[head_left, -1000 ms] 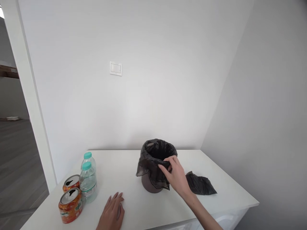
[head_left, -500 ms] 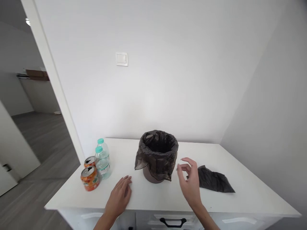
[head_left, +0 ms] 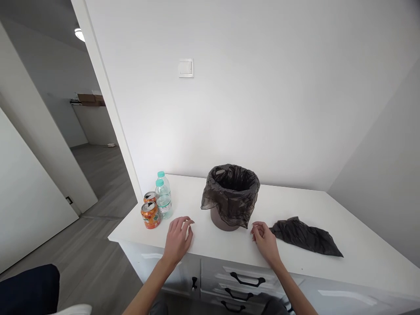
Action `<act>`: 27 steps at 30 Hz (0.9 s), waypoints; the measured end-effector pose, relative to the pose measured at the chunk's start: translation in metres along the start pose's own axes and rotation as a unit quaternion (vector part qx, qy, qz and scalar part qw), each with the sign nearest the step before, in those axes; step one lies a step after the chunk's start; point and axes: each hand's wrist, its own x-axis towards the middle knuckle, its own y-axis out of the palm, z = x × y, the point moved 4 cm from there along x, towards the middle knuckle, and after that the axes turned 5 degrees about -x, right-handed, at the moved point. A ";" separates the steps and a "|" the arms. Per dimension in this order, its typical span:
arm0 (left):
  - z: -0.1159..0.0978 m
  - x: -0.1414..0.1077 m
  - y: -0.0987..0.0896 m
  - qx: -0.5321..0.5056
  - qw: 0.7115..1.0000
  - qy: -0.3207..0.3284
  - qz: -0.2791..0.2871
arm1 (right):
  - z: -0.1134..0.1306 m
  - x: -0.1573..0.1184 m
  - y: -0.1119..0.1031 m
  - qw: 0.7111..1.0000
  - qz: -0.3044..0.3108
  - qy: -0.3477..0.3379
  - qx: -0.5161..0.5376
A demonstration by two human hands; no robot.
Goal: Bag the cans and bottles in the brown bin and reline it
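Observation:
A small brown bin (head_left: 223, 221), lined with a thin black trash bag (head_left: 234, 203), stands upright on the white cabinet top. The bag is folded over the rim and hangs down outside; its inside looks dark. To the left of the bin my left hand (head_left: 179, 234) rests on the surface, fingers loosely bent and apart, holding nothing. My right hand (head_left: 265, 239) lies right of the bin, fingers curled loosely near the thumb, with nothing seen in it. Just beyond its fingers is a flat, crumpled black bag (head_left: 306, 236), folded lengthwise.
Two orange drink cans (head_left: 150, 215) and two clear bottles with teal caps (head_left: 164, 205) stand at the left end of the white top (head_left: 197, 243). Black-handled drawers (head_left: 247, 280) are below. A wall with a light switch (head_left: 186, 68) rises behind; a doorway opens at left.
My view has shifted left and back. My right hand has lowered from its raised finger-and-thumb curl to the cabinet top. My left hand stays resting there, its fingers slightly more spread.

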 end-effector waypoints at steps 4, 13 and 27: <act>0.010 0.037 -0.063 0.107 0.979 -0.062 -0.161 | -0.006 0.000 0.003 1.000 0.011 -0.008 0.008; 0.049 0.105 -0.110 0.214 0.971 -0.048 -0.094 | -0.005 0.002 0.007 0.999 0.027 -0.018 0.011; -0.095 0.156 -0.167 -0.019 0.957 0.089 -0.277 | 0.002 0.003 0.002 0.998 0.027 -0.015 0.049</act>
